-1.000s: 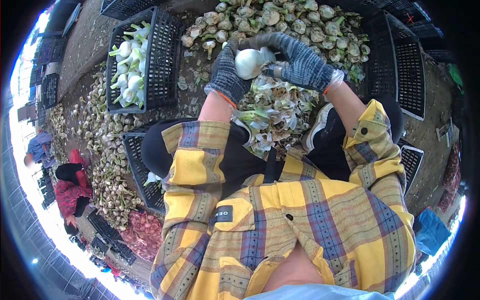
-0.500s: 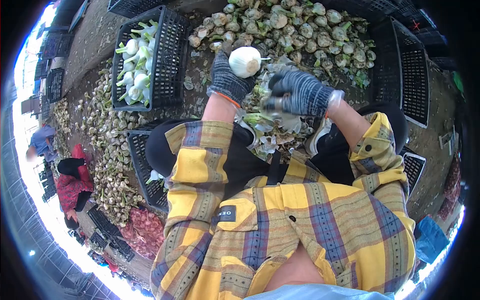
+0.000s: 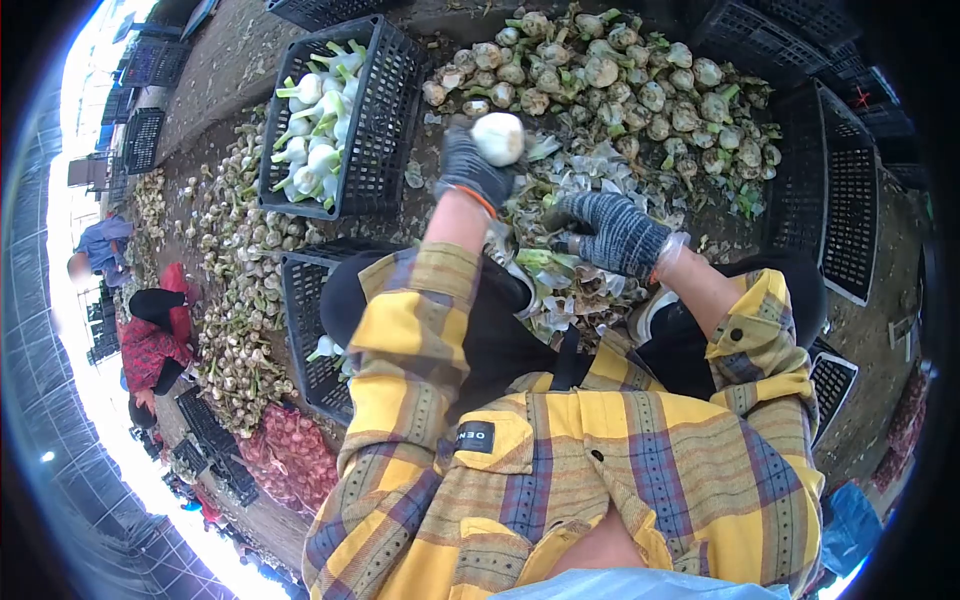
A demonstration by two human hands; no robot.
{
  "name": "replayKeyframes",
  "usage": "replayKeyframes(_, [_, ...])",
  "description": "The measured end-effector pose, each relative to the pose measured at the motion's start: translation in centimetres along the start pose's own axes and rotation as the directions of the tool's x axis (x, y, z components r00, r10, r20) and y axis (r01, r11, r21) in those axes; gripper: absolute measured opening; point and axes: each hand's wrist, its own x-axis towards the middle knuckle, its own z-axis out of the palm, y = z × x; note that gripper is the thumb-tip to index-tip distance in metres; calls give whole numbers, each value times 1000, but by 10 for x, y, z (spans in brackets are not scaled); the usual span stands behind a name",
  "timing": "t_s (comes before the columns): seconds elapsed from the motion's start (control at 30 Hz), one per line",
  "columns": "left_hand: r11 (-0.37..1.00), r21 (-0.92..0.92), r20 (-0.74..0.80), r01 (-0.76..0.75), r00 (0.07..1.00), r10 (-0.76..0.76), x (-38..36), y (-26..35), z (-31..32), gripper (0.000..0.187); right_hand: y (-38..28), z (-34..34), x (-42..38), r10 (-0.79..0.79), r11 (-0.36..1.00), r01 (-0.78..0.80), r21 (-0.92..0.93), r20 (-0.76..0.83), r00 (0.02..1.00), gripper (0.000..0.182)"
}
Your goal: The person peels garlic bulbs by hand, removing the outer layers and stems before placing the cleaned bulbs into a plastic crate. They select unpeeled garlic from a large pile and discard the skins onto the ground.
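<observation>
Two black crates [image 3: 385, 120] are seen left of the hands, one holding peeled bulbs | unpeeled heap [image 3: 640, 85] beyond, uncounted | right hand [image 3: 612, 232] clenched over trimmings | one peeled bulb [image 3: 498, 138] gripped by left hand [image 3: 470, 172], raised near the crate edge

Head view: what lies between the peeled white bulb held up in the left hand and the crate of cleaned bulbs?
Bare dirt ground with a few peel scraps lies between the white bulb in the left hand and the black crate, per the head view.
</observation>
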Motion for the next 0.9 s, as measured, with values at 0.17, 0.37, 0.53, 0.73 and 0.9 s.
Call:
replayKeyframes(0.17, [948,-95,154,-304,936,315,26,117,-1,61,17,0,-3,61,984,-53,-172,45,997,31])
replayKeyframes(0.37, [897,-1,10,-442,897,442,-52,140,44,64,66,0,12,221,943,-225,-247,-45,974,36])
replayKeyframes(0.53, [980,23,72,-197,978,195,-69,52,48,38,108,-29,41,408,826,-454,-333,-202,890,52])
replayKeyframes(0.73, [990,138,186,3,982,-29,-71,4,45,30,155,-62,96,438,649,-591,-479,-400,805,56])
replayKeyframes(0.9, [982,167,158,85,981,-112,-76,-4,48,35,203,-82,155,256,496,-543,-678,-484,837,59])
